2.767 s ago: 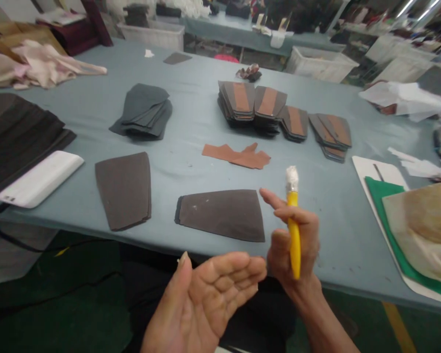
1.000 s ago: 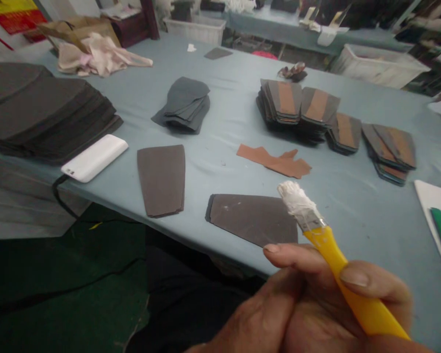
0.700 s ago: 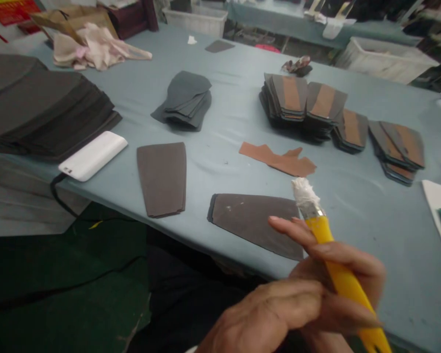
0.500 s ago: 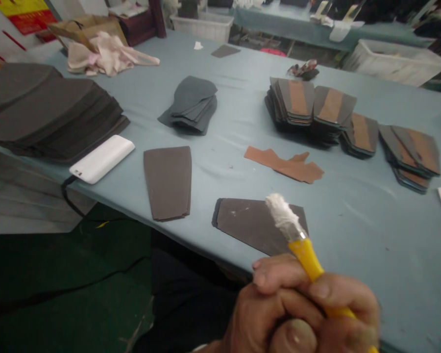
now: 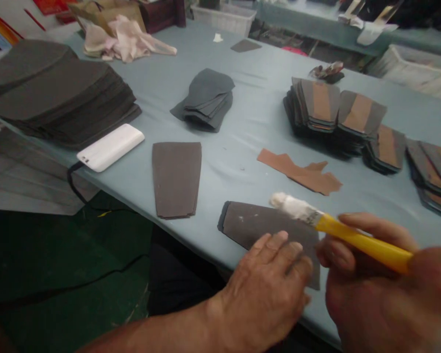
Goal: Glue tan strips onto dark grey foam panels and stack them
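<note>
My right hand [image 5: 382, 284] grips a brush [image 5: 363, 240] by its yellow handle. White paste coats the bristles, which point left above a dark grey-brown panel [image 5: 238, 220]. Palm down, my left hand [image 5: 268, 289] lies over the lower part of that panel, its fingers stretched out. Part of the panel is hidden beneath the hand. A second tapered panel [image 5: 176, 179] rests flat to the left. Beyond the brush is a torn-edged brown scrap [image 5: 297, 171].
A tall pile of dark sheets [image 5: 66, 98] stands at the left, beside a white power bank [image 5: 112, 147] with a black cable. Grey pieces [image 5: 209, 100] are heaped mid-table. Stacks with brown strips [image 5: 319, 103] line the right. Pinkish cloth [image 5: 128, 39] lies at the back.
My left hand has come away from the right hand and opened out over the panel. My right hand has moved right, and the brush has tipped to nearly level. The view has shifted slightly.
</note>
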The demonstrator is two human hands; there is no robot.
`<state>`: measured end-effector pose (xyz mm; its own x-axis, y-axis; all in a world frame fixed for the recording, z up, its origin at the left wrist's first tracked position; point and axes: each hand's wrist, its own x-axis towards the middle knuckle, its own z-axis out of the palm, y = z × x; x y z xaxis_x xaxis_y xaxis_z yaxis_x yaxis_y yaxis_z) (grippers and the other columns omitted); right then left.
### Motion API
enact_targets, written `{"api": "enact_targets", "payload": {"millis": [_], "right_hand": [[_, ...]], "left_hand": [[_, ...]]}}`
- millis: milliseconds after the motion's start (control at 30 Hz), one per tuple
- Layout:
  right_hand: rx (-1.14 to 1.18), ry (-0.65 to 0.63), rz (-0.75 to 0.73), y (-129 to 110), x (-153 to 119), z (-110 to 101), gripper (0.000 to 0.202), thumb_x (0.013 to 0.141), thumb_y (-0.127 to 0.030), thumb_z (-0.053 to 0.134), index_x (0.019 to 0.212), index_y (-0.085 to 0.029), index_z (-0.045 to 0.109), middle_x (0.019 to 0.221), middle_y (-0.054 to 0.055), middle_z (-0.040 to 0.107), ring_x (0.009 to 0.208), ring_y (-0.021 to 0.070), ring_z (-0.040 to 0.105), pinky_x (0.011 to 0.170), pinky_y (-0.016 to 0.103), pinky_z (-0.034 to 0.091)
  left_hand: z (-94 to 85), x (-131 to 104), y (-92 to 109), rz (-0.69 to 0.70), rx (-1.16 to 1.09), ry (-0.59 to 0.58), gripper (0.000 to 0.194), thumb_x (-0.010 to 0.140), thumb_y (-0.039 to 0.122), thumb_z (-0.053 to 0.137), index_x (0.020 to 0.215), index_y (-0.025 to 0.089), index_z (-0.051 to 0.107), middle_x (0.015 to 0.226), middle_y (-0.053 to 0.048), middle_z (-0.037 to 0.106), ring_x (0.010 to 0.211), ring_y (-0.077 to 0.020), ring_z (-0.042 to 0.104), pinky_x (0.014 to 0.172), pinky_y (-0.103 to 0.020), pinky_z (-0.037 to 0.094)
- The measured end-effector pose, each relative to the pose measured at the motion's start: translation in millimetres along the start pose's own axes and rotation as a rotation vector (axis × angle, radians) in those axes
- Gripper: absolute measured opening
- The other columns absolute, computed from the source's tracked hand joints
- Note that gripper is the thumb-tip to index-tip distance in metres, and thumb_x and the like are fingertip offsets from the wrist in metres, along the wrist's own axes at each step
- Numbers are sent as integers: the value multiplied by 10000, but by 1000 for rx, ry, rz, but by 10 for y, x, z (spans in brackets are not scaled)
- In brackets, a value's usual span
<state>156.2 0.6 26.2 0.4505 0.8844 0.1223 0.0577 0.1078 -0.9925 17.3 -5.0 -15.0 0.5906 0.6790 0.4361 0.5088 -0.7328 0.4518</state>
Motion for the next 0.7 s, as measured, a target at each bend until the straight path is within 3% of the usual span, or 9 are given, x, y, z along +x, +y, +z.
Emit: {"api": "enact_targets", "payload": {"millis": [100,233,333,433,700], "right_hand": [[-4,19,89,75,165,177,375,930,-560,638,817,-216,735,606,-6,552,529,120,485,490,248,386],[-87,-128,191,230,268,279,364,896,-555,711,776,-212,689,570,-37,504,517,100,451,483,212,372],[-180,-222,162,285,274,327,411,879,-573,725,713,-200,675,567,-29,523,499,92,452,462,198,378],[-214,-259,106,285,258,364,419,908,-552,701,685,-198,666,528,-34,502,471,88,446,444,188,386],[-259,-360,-41,340,242,337,399,999,-479,629,716,-203,677,531,-29,556,434,94,498,424,193,413]], "left_hand": [[120,20,-63,-64,113,-96,526,999,440,627,1384,86,565,1492,-135,628,1453,-320,528,1230,-437,431],[244,-89,-104,-88,124,-154,664,1005,527,587,1467,55,510,1577,-160,553,1512,-320,460,1277,-440,365],[267,-121,-108,-96,110,-158,751,1002,537,590,1555,58,424,1626,-145,500,1549,-301,403,1321,-417,275],[265,-91,-110,-82,105,-146,716,1024,495,565,1570,56,417,1621,-138,508,1549,-305,394,1339,-426,225],[232,-42,-133,-14,116,-221,541,1077,369,439,1522,68,503,1554,-121,586,1466,-310,502,1307,-449,292]]}}
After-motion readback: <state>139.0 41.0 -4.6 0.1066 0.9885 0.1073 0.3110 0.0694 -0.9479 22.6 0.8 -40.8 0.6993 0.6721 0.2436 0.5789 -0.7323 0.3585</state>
